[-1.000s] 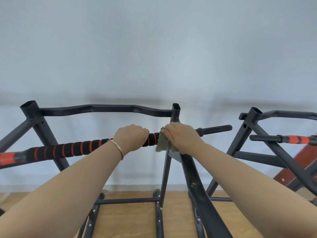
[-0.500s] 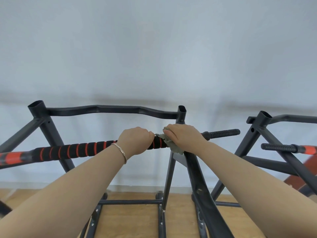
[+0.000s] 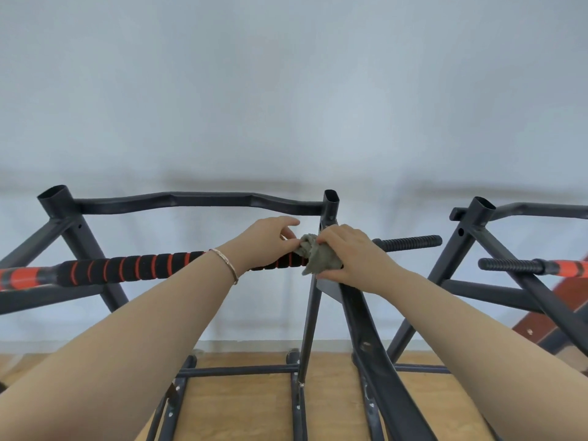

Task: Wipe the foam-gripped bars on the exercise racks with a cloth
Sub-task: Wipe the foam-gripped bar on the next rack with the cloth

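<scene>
1. Grey-green cloth (image 3: 319, 261) is lying bunched over the right end of the foam-gripped bar (image 3: 143, 267), just beside the near rack's upright post (image 3: 331, 205).
2. The right hand (image 3: 353, 256) is curling round the cloth, fingers on top and thumb underneath, holding it against the bar.
3. The left hand (image 3: 270, 241) is hovering over the black, orange-striped foam with its fingers half bent and its thumb raised. Its fingertips are reaching the cloth's left edge, but I cannot tell whether they are pinching it.
4. A bracelet (image 3: 226, 265) is sitting on the left wrist.
5. A second rack (image 3: 477, 214) is standing to the right on the wooden floor (image 3: 248, 409), carrying an orange-tipped bar (image 3: 541, 267).
</scene>
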{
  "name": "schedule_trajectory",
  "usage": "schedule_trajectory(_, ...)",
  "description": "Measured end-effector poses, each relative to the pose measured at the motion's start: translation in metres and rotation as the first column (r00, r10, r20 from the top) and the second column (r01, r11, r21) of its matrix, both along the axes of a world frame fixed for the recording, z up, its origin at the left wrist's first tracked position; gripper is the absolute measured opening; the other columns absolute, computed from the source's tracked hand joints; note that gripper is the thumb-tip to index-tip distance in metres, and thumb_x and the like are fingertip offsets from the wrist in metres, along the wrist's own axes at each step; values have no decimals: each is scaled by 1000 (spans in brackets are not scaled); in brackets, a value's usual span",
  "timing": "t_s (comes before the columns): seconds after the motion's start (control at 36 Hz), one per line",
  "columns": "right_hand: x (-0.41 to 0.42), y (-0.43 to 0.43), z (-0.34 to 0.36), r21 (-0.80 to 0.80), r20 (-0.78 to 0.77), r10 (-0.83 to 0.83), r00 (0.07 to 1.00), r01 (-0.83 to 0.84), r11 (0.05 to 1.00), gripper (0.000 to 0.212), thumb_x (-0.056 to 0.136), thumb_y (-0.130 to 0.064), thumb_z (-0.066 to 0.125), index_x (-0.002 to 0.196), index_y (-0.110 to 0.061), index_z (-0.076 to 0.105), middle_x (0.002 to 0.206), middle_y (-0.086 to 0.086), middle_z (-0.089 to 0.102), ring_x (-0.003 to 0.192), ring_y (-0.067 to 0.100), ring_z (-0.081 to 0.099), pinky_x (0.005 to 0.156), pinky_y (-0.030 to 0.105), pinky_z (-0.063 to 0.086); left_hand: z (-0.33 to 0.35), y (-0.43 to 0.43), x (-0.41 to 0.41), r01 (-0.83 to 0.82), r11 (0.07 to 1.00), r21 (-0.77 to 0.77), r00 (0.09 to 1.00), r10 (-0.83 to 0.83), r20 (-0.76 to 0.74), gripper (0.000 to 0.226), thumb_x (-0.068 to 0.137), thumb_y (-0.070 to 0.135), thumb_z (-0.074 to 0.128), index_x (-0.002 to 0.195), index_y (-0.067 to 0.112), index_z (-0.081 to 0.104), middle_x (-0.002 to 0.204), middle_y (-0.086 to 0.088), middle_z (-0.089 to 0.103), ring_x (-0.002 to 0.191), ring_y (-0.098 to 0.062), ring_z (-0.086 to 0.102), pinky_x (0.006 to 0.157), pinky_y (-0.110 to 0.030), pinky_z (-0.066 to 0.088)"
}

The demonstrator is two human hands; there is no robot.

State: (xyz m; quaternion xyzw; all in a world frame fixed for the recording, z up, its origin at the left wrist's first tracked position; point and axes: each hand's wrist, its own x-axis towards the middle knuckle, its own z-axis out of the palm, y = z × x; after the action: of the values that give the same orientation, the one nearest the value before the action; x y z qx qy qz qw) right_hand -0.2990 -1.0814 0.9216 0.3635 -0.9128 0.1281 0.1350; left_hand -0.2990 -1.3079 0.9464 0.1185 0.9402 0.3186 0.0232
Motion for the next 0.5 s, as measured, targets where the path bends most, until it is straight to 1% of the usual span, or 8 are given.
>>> schedule_trajectory(0.06, -1, -2, 1, -82, -12, -12, 1000, 11, 997, 29, 87, -27, 70, 113, -14, 62, 108, -3, 62, 97, 19, 53, 88, 38, 43, 5, 0, -2, 15, 999, 33, 999, -16, 35, 42, 92, 37, 60, 133, 30, 55, 104, 17, 67, 97, -5, 61, 81, -24, 49)
schedule_trajectory(0.11, -1, -2, 10, -144, 95, -41, 995, 54, 988, 21, 91, -14, 62, 112, -15, 66, 105, -2, 65, 96, 17, 53, 85, 30, 41, 10, -1, -5, 35, 998, 49, 999, -36, 35, 28, 88, 31, 64, 117, 32, 67, 93, 16, 69, 91, -7, 62, 83, -25, 50)
schedule_trajectory(0.19, -2, 0, 23, -175, 220, -47, 974, 87, 981, 26, 93, -8, 53, 112, -19, 68, 108, -5, 63, 100, 11, 49, 86, 23, 37, 16, 2, -7, 79, 997, 5, 996, -79, 51, 12, 87, 28, 66, 95, 31, 74, 87, 9, 71, 85, -12, 64, 76, -27, 52)
schedule_trajectory(0.25, -5, 3, 28, -211, 254, -54, 966, 110, 971, 29, 95, -8, 50, 111, -23, 69, 112, -9, 56, 107, 9, 46, 92, 17, 36, 19, 4, -9, 96, 990, -104, 995, -95, 15, 10, 91, 26, 63, 94, 27, 72, 90, 7, 68, 85, -13, 62, 69, -24, 49)
schedule_trajectory(0.31, -5, 4, 34, -249, 295, -80, 952, 158, 955, 32, 96, -9, 48, 109, -27, 70, 107, -15, 49, 105, 1, 45, 87, 8, 32, 22, 8, -13, 60, 983, -175, 993, -76, -89, 14, 95, 19, 55, 97, 25, 67, 95, 6, 65, 86, -13, 59, 67, -22, 45)
schedule_trajectory(0.36, -5, 3, 43, -293, 290, -84, 953, 172, 941, 34, 95, -6, 46, 108, -26, 70, 105, -16, 49, 102, -6, 46, 83, 5, 32, 23, 12, -18, -22, 995, -102, 984, 3, -177, 18, 98, 13, 50, 96, 24, 65, 95, 4, 65, 84, -15, 59, 66, -23, 46)
schedule_trajectory(0.44, -3, 2, 53, -383, 300, -68, 951, 185, 905, 36, 93, -5, 46, 110, -27, 69, 107, -13, 57, 102, -4, 52, 82, 5, 36, 24, 13, -23, -92, 992, 81, 967, 108, -230, 18, 96, 10, 53, 94, 21, 67, 90, 3, 68, 85, -15, 62, 72, -25, 50)
schedule_trajectory(0.5, 0, 1, 55, -428, 322, -44, 946, 187, 884, 36, 93, -5, 47, 106, -32, 68, 105, -17, 60, 99, -3, 54, 79, 6, 39, 20, 10, -25, -94, 989, 110, 949, 123, -291, 20, 95, 8, 55, 92, 21, 70, 98, 5, 61, 89, -11, 58, 76, -18, 44)
